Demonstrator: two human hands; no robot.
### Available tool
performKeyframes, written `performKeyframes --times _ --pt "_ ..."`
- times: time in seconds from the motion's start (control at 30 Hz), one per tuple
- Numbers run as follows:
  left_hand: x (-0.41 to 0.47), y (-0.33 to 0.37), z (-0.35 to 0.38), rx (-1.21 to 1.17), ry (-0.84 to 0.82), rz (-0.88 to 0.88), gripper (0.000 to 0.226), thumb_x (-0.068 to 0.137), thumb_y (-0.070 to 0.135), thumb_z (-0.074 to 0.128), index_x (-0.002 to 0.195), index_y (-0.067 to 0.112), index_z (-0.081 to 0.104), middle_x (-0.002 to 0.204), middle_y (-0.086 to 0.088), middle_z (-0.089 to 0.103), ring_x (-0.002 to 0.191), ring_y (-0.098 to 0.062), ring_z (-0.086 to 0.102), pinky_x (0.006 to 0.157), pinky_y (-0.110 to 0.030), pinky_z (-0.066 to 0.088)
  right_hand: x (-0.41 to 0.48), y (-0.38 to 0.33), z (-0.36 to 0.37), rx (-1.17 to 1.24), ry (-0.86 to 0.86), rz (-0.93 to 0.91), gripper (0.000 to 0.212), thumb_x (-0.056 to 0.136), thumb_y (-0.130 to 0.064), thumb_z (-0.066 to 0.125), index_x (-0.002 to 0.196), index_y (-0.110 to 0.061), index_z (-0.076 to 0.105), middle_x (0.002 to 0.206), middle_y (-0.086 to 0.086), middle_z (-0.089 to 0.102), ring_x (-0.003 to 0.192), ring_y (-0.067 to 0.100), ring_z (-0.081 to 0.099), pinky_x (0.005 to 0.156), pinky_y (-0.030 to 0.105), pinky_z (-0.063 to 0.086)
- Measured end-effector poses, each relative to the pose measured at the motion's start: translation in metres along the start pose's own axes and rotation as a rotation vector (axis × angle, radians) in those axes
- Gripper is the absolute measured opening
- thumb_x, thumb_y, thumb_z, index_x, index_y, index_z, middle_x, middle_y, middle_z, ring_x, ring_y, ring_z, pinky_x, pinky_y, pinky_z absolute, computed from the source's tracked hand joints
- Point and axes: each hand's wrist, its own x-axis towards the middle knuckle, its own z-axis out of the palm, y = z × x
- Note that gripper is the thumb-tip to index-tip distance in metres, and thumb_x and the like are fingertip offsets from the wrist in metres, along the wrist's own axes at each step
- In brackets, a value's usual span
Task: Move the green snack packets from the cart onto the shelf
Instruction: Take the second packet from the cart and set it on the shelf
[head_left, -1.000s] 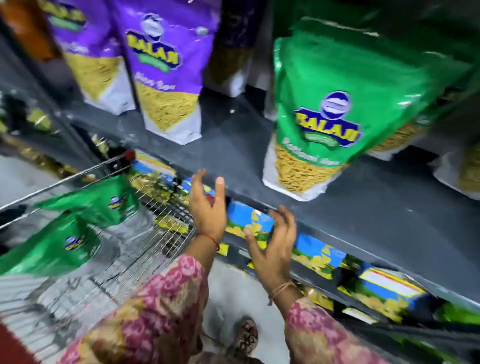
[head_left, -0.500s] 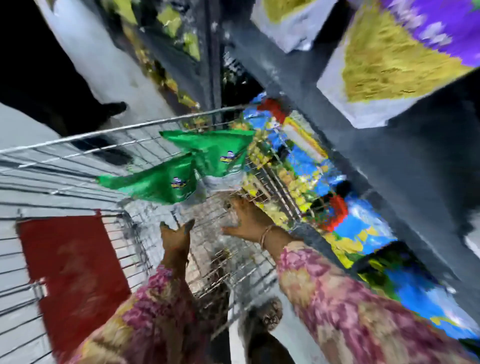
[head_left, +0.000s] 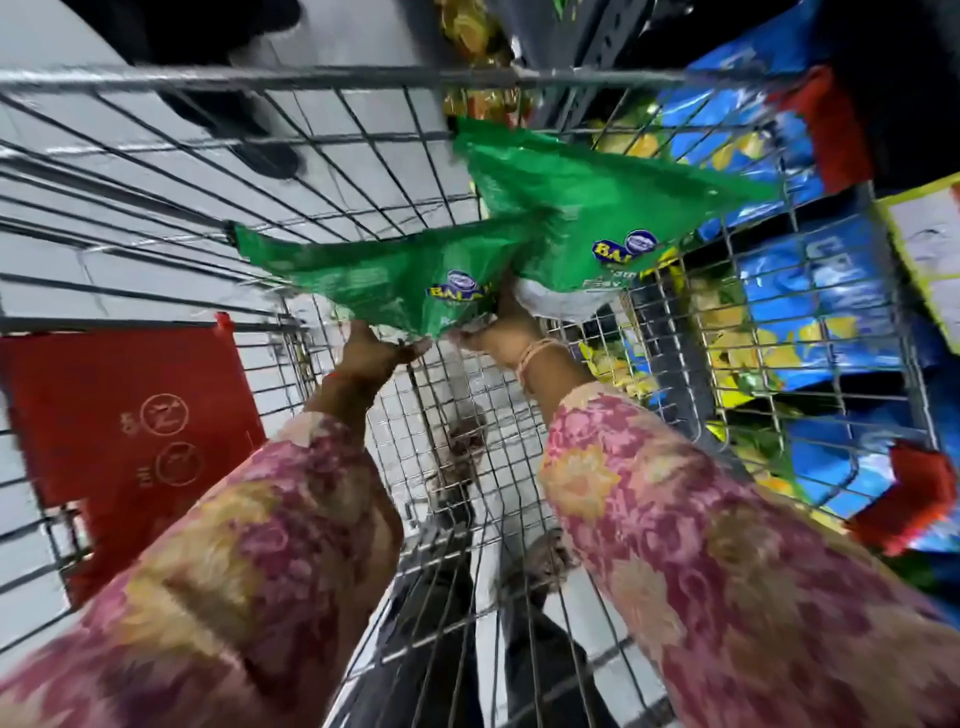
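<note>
Two green snack packets lie inside the wire cart (head_left: 311, 83). The nearer green packet (head_left: 384, 275) points left, and my left hand (head_left: 371, 351) grips its bottom edge. The farther green packet (head_left: 587, 208) lies to the right against the cart's side. My right hand (head_left: 506, 325) reaches up between the two packets, its fingers hidden behind the nearer packet's bottom right corner. The shelf that holds the other green packets is out of view.
A red plastic flap (head_left: 124, 426) hangs on the cart's left side. Blue and yellow snack packets (head_left: 810, 291) fill a low shelf to the right, behind the cart's wire wall. My feet show through the cart floor.
The view swung from the shelf down into the cart. Both hands moved from the shelf edge into the cart, and my left hand has taken hold of the nearer green packet.
</note>
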Motion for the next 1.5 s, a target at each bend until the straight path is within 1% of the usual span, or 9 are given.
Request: performKeyframes --times 0.1,0.27,0.43,0.53,0.83,0.97,1.07,1.23,1.5 --pt "-0.012 0.003 -0.003 -0.049 -0.049 0.015 0.064 0.069 -0.008 0.070 0.125 -0.005 0.038 0.132 -0.023 0.048 0.117 -0.030 0.047 0.092 -0.024 0.040 -0.013 -0.003 0.002 0.034 0.045 -0.034 0.066 0.074 0.004 0.067 0.130 -0.002 0.032 0.135 0.017 0.046 0.121 0.032 0.046 0.085 0.013 0.044" --pt "-0.052 0.005 -0.017 -0.123 -0.081 0.085 0.073 0.065 -0.008 0.071 0.124 0.010 0.032 0.130 -0.017 0.049 0.114 -0.027 0.051 0.103 -0.047 0.042 -0.051 0.006 -0.004 -0.012 0.012 -0.034 0.057 0.070 -0.005 0.074 0.120 -0.003 0.048 0.126 0.016 0.058 0.114 0.027 0.055 0.098 0.030 0.045" --pt "-0.110 0.028 -0.011 -0.173 -0.069 0.189 0.064 0.063 0.013 0.076 0.111 0.013 0.033 0.129 -0.030 0.047 0.112 -0.033 0.052 0.103 -0.059 0.038 -0.114 0.004 -0.020 0.105 0.098 -0.216 0.050 0.073 -0.013 0.074 0.113 -0.007 0.044 0.121 0.018 0.057 0.097 0.022 0.059 0.085 0.025 0.052" --pt "-0.147 0.047 0.004 -0.182 -0.040 0.316 0.065 0.060 0.028 0.072 0.114 0.012 0.038 0.125 -0.026 0.051 0.114 -0.036 0.051 0.104 -0.053 0.039 -0.154 0.001 -0.035 0.116 0.207 -0.295 0.050 0.072 -0.023 0.075 0.109 -0.008 0.045 0.118 0.021 0.058 0.107 0.034 0.055 0.092 0.050 0.046" --pt "-0.272 0.082 0.042 -0.035 -0.066 0.707 0.071 0.055 0.031 0.077 0.116 0.008 0.047 0.107 -0.006 0.063 0.091 -0.011 0.062 0.082 -0.022 0.049 -0.303 0.054 -0.072 0.279 0.485 -0.546 0.050 0.072 -0.024 0.074 0.113 -0.015 0.048 0.111 0.012 0.062 0.103 0.028 0.059 0.096 0.051 0.046" --pt "-0.326 0.071 0.077 -0.033 -0.267 0.820 0.073 0.050 0.015 0.085 0.110 0.018 0.045 0.109 -0.004 0.060 0.079 0.018 0.058 0.070 -0.003 0.047 -0.361 0.110 -0.081 0.457 0.574 -0.640 0.038 0.071 -0.007 0.074 0.098 -0.024 0.053 0.103 0.000 0.065 0.088 -0.002 0.063 0.082 0.020 0.053" --pt "-0.363 0.052 0.104 0.012 -0.416 0.833 0.079 0.041 0.025 0.087 0.108 0.024 0.044 0.111 0.003 0.061 0.085 0.016 0.059 0.074 -0.006 0.049 -0.402 0.158 -0.090 0.505 0.645 -0.637 0.043 0.068 0.005 0.073 0.092 -0.025 0.052 0.096 -0.011 0.061 0.077 -0.015 0.060 0.069 0.005 0.047" --pt "-0.426 0.023 0.150 0.161 -0.542 0.928 0.080 0.028 0.050 0.084 0.098 0.036 0.048 0.099 0.014 0.064 0.089 0.012 0.060 0.077 -0.012 0.049 -0.469 0.238 -0.095 0.617 0.820 -0.636 0.051 0.064 0.012 0.072 0.101 -0.015 0.051 0.108 0.013 0.063 0.087 0.006 0.062 0.081 0.019 0.051" --pt "-0.514 0.046 0.252 0.280 -0.805 1.071 0.086 0.026 0.067 0.076 0.102 0.051 0.039 0.099 0.014 0.064 0.094 -0.009 0.062 0.076 -0.018 0.049 -0.564 0.305 -0.139 0.661 1.220 -0.695 0.047 0.061 0.008 0.075 0.092 -0.019 0.054 0.097 0.003 0.065 0.081 0.002 0.064 0.072 0.017 0.051"
